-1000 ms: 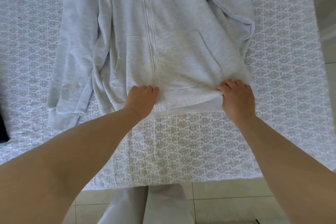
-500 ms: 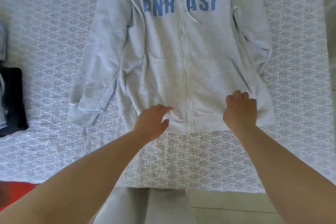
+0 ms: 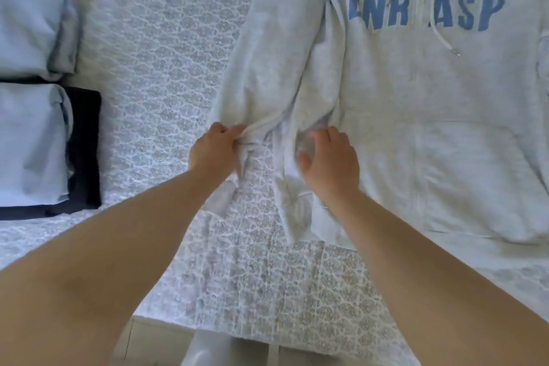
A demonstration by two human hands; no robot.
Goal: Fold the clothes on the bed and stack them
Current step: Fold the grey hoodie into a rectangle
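Hoodie [image 3: 416,128] top and right side off-frame

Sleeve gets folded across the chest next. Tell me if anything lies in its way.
Nothing visible does. The left hand pinches the sleeve near its cuff; the right hand hovers open over the hoodie side seam. The hoodie's front is bare apart from its own drawstring. The folded stack sits well off to the left.

Left of the left grip [image 3: 215,148], bare bed [image 3: 154,74] lies open as far as 2 folded stacks [image 3: 35,140] at the edge. Right of the right grip [image 3: 329,163], the spread hoodie [image 3: 430,134] covers the bed.
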